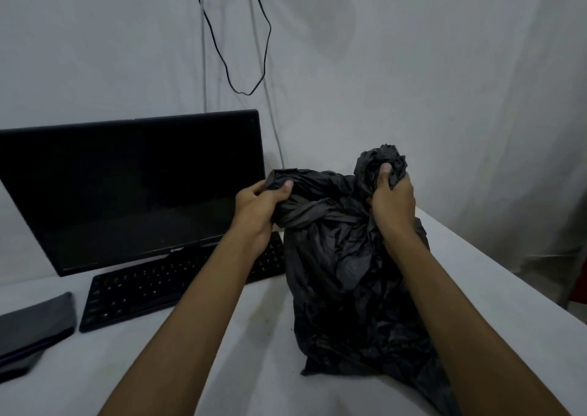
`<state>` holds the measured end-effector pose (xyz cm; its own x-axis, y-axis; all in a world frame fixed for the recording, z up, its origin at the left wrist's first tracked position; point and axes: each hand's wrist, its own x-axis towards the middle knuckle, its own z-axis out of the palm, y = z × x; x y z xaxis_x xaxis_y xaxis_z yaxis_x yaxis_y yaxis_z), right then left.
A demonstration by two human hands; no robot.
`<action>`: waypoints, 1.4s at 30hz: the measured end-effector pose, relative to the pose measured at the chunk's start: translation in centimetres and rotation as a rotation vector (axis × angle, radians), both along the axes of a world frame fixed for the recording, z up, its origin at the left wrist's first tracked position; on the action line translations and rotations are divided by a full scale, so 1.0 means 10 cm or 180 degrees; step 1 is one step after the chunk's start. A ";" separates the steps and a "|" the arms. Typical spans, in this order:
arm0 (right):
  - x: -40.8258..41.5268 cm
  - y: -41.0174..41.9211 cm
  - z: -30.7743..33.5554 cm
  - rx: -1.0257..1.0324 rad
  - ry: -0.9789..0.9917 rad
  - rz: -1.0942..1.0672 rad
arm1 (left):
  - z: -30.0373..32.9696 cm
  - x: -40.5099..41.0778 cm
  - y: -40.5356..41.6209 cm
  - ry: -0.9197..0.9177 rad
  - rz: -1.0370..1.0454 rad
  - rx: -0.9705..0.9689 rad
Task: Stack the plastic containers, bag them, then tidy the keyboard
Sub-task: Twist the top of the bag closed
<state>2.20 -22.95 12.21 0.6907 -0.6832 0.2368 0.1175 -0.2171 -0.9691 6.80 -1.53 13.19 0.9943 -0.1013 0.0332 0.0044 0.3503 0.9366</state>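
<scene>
One black plastic bag (349,288) is being held upright on the white-covered table (247,368), right of centre, approx. between the two forearms. Its body is sitting crumpled and bulging on the cloth; contents are not being shown, so the containers cannot be confirmed from this view. Both top flaps of the bag are being gathered up and crossed over each other at the neck. The left flap is being pinched by the left hand (259,207), thumb on top and fingers curled under the plastic. The right flap is being gripped by the right hand (394,201), fingers wrapped round a bunched wad, thumb tip pressed into it.

Just left of the bag, a black keyboard (152,291) is lying flat on the table, angled, w/ its right end being partly covered by the left forearm and running close to the bag's side; contact cannot be told. Behind the keyboard, a dark monitor (133,190) is standing w/ its screen off, lower edge near the keyboard's back row. At the far left edge, a dark flat folded item (35,323) is lying on the cloth, apart from the keyboard. Behind all, a pale draped backdrop (444,82) is hanging, w/ a thin black cable (266,44) looping down it above the monitor.
</scene>
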 end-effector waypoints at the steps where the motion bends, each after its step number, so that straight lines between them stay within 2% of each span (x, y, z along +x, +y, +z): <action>1: 0.02 -0.02 -0.01 -0.0019 0.0031 -0.0044 | 0.02 0.03 0.02 0.0049 -0.0229 -0.0216; 3: 0.00 -0.05 0.00 -0.0044 0.0034 -0.0098 | 0.07 0.04 0.08 -0.0044 -0.0749 -0.0462; 5: -0.01 -0.11 0.00 -0.0026 0.0022 -0.0078 | 0.14 0.09 0.16 -0.0167 -0.0958 -0.0757; 7: 0.00 -0.15 0.00 -0.0025 0.0027 -0.0013 | 0.23 0.12 0.21 -0.0212 -0.0805 -0.0845; 9: 0.03 -0.16 -0.01 -0.0043 0.0055 0.0017 | 0.29 0.13 0.22 -0.0274 -0.0494 -0.0611; 12: 0.06 -0.17 -0.04 -0.0042 0.0104 0.0004 | 0.31 0.12 0.21 -0.0520 0.0185 0.0311; 16: 0.07 -0.12 -0.02 -0.0044 0.0161 0.0020 | 0.27 0.02 0.16 -0.1507 0.1135 0.2024; 18: 0.07 -0.10 0.00 -0.0086 0.0253 -0.0022 | 0.22 -0.04 0.13 -0.2048 0.1199 0.2770; 20: 0.05 -0.10 0.01 -0.0056 0.0291 -0.0040 | 0.19 -0.05 0.13 -0.2175 0.1018 0.2927; 22: 0.04 -0.13 0.00 0.0023 0.0266 -0.0026 | 0.18 -0.04 0.19 -0.1760 0.0589 0.2290; 24: 0.06 -0.17 -0.01 0.0072 0.0279 0.0005 | 0.12 -0.03 0.24 -0.0914 0.0032 0.1482; 26: 0.07 -0.17 0.00 0.0083 0.0344 0.0071 | 0.04 -0.07 0.27 -0.0338 -0.0345 0.1408; 29: 0.03 -0.09 0.05 -0.0062 0.0478 0.0177 | -0.06 -0.13 0.24 -0.0213 -0.0590 0.1323; 32: 0.01 -0.07 0.07 -0.0152 0.0570 0.0198 | 0.01 -0.09 0.18 -0.0163 -0.0299 0.0692; 39: 0.04 -0.10 0.06 -0.0191 0.0630 0.0248 | 0.33 0.03 -0.16 0.0151 -0.0173 -0.0996; 42: 0.03 -0.11 0.04 -0.0192 0.0629 0.0248 | 0.36 0.11 -0.26 0.0229 -0.0082 -0.1334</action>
<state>2.51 -24.09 12.65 0.7779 -0.6147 0.1304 -0.0549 -0.2732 -0.9604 7.85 -4.13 16.74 0.9929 -0.1186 0.0076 0.0782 0.6997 0.7102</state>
